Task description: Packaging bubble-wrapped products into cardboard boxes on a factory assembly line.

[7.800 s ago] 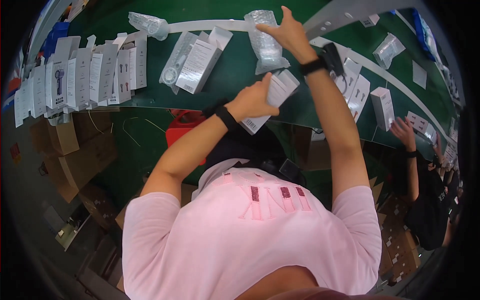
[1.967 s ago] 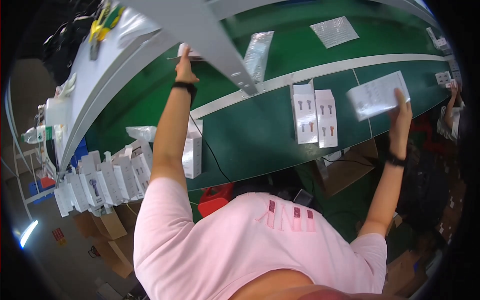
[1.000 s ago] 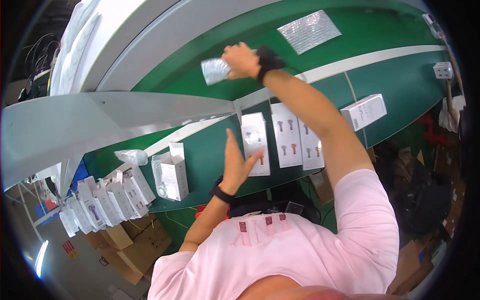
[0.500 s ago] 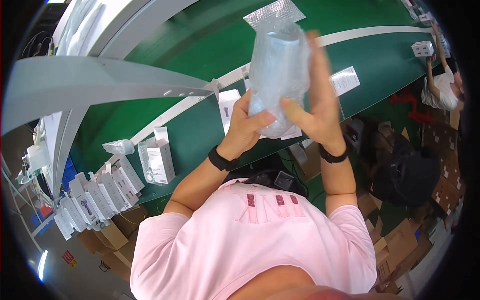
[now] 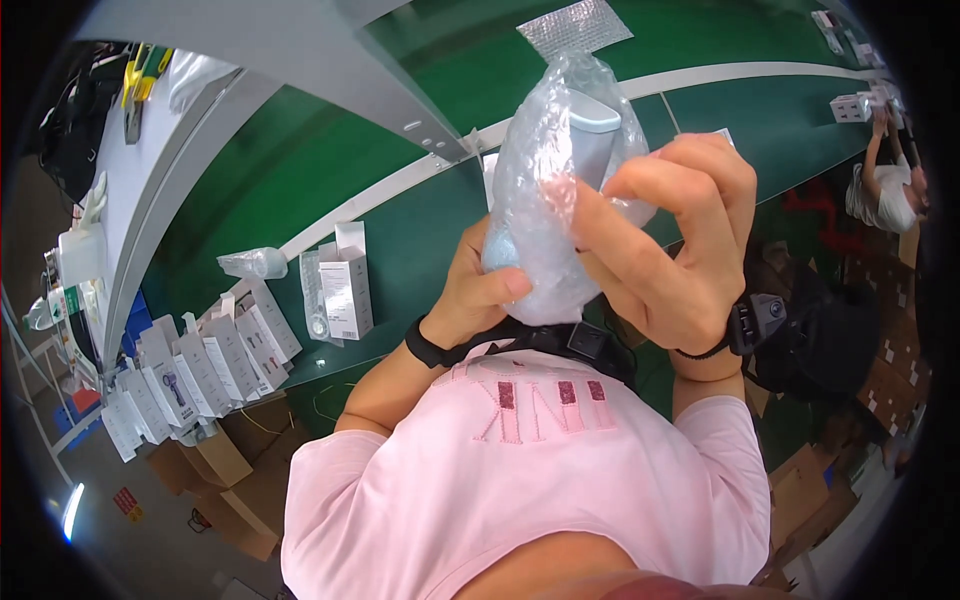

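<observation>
A bubble-wrap bag (image 5: pixel 535 200) is held up over the near side of the green table. Through its open-looking top shows a smooth light-blue item (image 5: pixel 596 120); the rest of that item is blurred by the plastic, so its kind is unclear. My left hand (image 5: pixel 472 285) grips the bag low on its left side, thumb across the front. With fingers curled, my right hand (image 5: pixel 675 235) pinches the bag's front layer near the middle, beside the light-blue item.
A white carton (image 5: pixel 348 295) with a raised flap stands left, beside a small bubble-wrap pouch (image 5: pixel 313 290). Several white boxes (image 5: pixel 210 362) line the table's left end. Another bubble-wrapped item (image 5: pixel 253 263) and a bubble-wrap sheet (image 5: pixel 575 30) lie farther back. A grey metal post (image 5: pixel 405 110) rises left.
My right hand has left the bag's right side and now pinches its front. The bag is lower and nearer me, with more of the light-blue item's end showing.
</observation>
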Demonstrator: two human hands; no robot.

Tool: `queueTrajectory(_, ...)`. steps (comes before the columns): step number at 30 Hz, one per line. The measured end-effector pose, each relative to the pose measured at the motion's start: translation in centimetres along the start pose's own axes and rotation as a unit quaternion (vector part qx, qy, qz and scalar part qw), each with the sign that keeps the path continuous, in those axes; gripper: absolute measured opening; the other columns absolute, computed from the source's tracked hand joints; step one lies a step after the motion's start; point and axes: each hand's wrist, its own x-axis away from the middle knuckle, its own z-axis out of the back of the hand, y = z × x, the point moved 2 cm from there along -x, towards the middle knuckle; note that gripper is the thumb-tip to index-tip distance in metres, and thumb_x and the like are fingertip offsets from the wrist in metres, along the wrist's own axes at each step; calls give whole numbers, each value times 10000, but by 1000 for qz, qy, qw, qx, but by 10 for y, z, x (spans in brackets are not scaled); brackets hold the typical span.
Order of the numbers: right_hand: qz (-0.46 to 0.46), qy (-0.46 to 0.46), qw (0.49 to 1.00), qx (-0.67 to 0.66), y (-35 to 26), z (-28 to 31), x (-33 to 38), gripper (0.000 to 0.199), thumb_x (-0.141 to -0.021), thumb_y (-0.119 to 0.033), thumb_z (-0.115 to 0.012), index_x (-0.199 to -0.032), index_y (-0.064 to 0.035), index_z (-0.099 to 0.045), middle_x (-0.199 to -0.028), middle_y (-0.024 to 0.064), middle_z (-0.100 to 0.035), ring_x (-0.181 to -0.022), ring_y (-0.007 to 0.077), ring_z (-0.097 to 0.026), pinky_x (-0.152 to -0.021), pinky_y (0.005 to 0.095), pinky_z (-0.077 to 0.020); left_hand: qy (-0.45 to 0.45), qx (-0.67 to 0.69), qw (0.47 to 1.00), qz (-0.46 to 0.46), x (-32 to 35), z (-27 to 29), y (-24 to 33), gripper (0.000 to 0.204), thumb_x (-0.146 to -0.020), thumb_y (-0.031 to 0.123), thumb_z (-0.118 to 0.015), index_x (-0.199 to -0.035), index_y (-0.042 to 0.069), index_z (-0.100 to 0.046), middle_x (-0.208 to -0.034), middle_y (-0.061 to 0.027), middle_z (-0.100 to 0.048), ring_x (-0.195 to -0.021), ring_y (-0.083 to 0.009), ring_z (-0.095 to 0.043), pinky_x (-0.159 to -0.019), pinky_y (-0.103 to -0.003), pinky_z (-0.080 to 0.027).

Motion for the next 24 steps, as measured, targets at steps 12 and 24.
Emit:
queueTrajectory(12, -190, 82, 975, -86, 14, -27, 0, 936, -658, -187, -836, -1440, -62, -337, -1267, 163, -493, -950, 219, -549, -846, 336, -459, -38, 146, 982, 117, 17, 17, -4, 804, -771, 357, -729, -1392, 12, -352, -1297, -128, -520, -1172, -241, -536, -1001, -401, -431)
queueTrajectory(24, -282, -188, 940, -27, 278, -176, 76, 799, -763, -299, -755, -1398, 3, -375, -1296, 246, -520, -1090, 305, -583, -931, 355, -452, 257, -76, 962, -61, -21, 274, 124, 449, -961, 373, -515, -1284, 63, -475, -1149, -80, -604, -1033, -203, -600, -894, -392, -497)
